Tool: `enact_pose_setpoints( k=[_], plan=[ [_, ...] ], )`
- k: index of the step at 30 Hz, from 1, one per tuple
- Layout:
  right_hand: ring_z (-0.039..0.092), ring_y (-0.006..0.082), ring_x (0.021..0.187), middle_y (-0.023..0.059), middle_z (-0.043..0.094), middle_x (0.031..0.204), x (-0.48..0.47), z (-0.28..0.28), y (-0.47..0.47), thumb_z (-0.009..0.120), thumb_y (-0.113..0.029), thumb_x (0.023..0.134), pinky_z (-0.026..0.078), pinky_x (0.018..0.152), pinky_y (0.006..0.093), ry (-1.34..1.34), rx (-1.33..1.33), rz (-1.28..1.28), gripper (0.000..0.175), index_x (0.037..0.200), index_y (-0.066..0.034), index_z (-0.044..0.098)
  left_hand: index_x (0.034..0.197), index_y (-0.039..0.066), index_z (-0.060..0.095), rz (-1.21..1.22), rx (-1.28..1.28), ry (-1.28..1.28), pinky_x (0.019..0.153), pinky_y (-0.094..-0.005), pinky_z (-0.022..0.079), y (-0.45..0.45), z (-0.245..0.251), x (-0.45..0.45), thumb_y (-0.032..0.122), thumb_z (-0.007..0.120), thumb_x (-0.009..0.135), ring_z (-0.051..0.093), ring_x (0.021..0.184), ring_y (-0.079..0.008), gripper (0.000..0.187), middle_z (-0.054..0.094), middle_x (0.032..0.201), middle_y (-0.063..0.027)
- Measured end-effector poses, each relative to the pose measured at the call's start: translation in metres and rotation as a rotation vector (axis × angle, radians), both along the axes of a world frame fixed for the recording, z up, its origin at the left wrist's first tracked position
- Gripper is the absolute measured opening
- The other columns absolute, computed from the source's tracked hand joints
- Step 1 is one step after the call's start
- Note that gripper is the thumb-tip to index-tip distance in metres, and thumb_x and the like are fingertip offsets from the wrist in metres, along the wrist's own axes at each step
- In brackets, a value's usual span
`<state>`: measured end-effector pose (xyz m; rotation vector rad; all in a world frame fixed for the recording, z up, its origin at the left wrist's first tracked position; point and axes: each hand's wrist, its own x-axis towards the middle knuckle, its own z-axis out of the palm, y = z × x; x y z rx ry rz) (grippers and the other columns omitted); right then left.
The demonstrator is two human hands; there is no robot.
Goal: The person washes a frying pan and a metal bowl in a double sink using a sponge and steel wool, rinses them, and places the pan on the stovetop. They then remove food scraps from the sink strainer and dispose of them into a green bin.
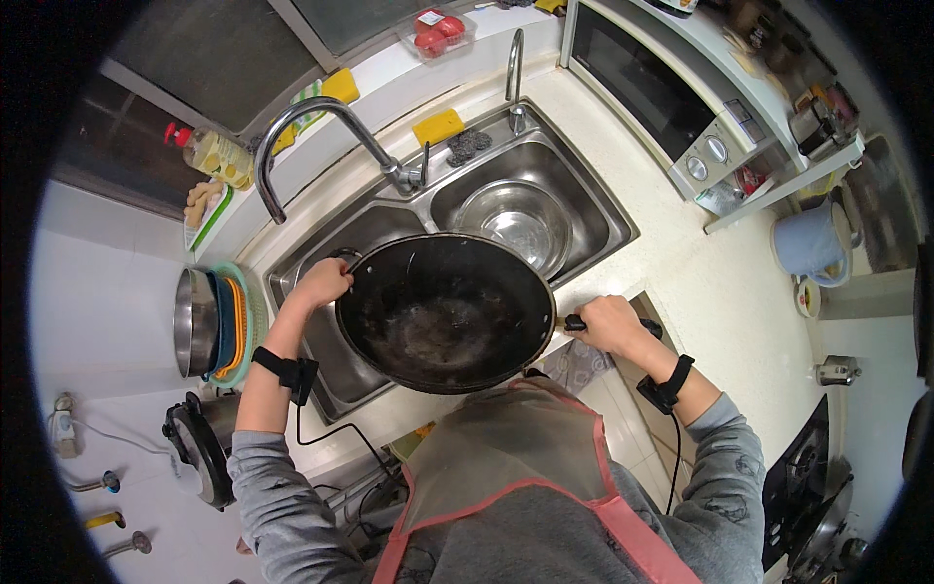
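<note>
A large black wok is held up over the front of the double stainless steel sink, its dark, worn inside facing up. My left hand grips the small side handle at the wok's left rim. On the right, my right hand is closed around the wok's long black handle. A round basin, clear or metal, stands in the right bowl behind the wok. The chrome faucet arches over the left bowl, most of which the wok hides.
Behind the sink lie a yellow sponge and steel wool. Nested bowls and baskets stand at the left. An oil bottle and packed tomatoes sit on the ledge. A microwave is behind right; a gas hob lies far right.
</note>
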<state>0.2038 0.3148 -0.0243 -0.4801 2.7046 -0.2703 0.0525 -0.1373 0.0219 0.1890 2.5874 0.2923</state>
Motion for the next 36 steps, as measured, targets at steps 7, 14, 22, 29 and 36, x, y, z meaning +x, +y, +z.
enact_pose_setpoints(
  k=[7, 14, 22, 29, 36],
  plan=[
    [0.064, 0.0326, 0.063, 0.0148, 0.063, 0.064, 0.009, -0.008, 0.007, 0.068, -0.030, 0.073, 0.051, 0.057, 0.0417, 0.129, -0.010, -0.007, 0.024, 0.076, -0.0059, 0.067, 0.096, -0.005, 0.064, -0.014, -0.078, -0.033, 0.076, -0.0414, 0.049, 0.012, 0.012, -0.015, 0.021, 0.059, 0.077, 0.064, 0.086, -0.0357, 0.032, 0.065, 0.090, -0.0244],
    [0.063, 0.0337, 0.063, 0.0155, 0.062, 0.062, 0.004, -0.007, 0.016, 0.065, -0.041, 0.079, 0.051, 0.057, 0.0421, 0.079, -0.068, -0.013, 0.035, 0.075, -0.0065, 0.068, 0.095, -0.006, 0.065, -0.011, -0.077, 0.001, 0.077, -0.0411, 0.048, 0.036, 0.035, -0.033, 0.026, 0.058, 0.080, 0.063, 0.086, -0.0384, 0.036, 0.066, 0.088, -0.0256],
    [0.063, 0.0353, 0.065, 0.0163, 0.063, 0.064, -0.013, -0.013, 0.029, 0.061, -0.053, 0.081, 0.051, 0.061, 0.0429, -0.116, -0.066, -0.079, 0.048, 0.074, -0.0074, 0.070, 0.108, 0.000, 0.063, 0.118, 0.368, 0.322, 0.072, -0.0345, 0.048, 0.028, 0.015, -0.073, 0.029, 0.056, 0.090, 0.061, 0.077, -0.0217, 0.035, 0.066, 0.093, -0.0133],
    [0.062, 0.0381, 0.067, 0.0195, 0.063, 0.067, -0.024, -0.032, 0.045, 0.061, -0.055, 0.080, 0.052, 0.065, 0.0429, -0.223, -0.180, -0.138, 0.049, 0.073, -0.0075, 0.070, 0.128, 0.013, 0.047, 0.682, 0.988, 0.107, 0.091, -0.0306, 0.042, 0.052, -0.021, -0.073, 0.039, 0.059, 0.092, 0.049, 0.111, -0.0136, 0.046, 0.054, 0.119, -0.0026],
    [0.063, 0.0361, 0.066, 0.0186, 0.063, 0.068, -0.030, -0.036, 0.058, 0.067, -0.043, 0.078, 0.052, 0.066, 0.0421, -0.196, -0.239, -0.171, 0.034, 0.081, -0.0098, 0.072, 0.121, 0.015, 0.046, 0.676, 1.252, 0.075, 0.078, -0.0279, 0.044, 0.075, -0.019, -0.089, 0.041, 0.060, 0.091, 0.050, 0.095, -0.0098, 0.042, 0.052, 0.104, 0.0005]
  ],
)
